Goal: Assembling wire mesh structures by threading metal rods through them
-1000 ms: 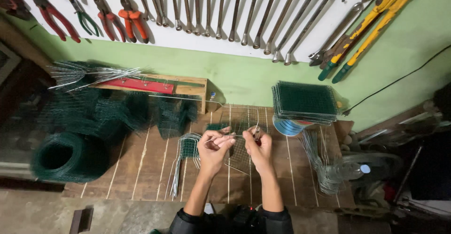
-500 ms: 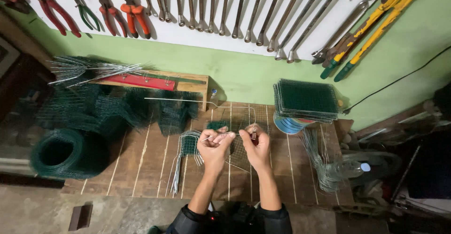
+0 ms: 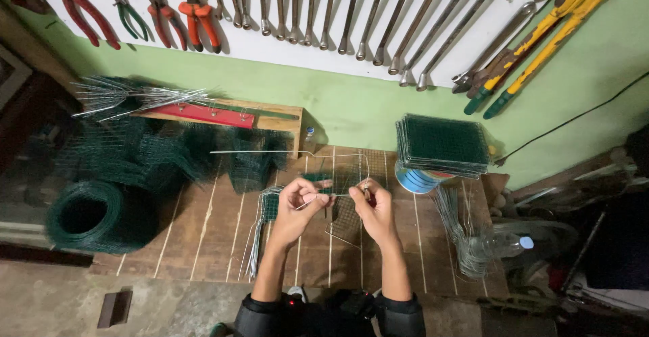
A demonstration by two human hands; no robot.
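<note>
a thin steel wire (image 3: pixel 338 195) runs between two hands above a wooden workbench (image 3: pixel 209 235). the left hand (image 3: pixel 295 208) pinches one end with closed fingers; the right hand (image 3: pixel 376 208) grips the other. under the wire lies a small green mesh panel (image 3: pixel 346 215). left of it sits a green mesh roll (image 3: pixel 88 215); right of it, stacked mesh panels (image 3: pixel 443 144).

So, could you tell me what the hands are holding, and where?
Both hands, left and right, pinch a thin wire between fingertips, one near each end.
</note>
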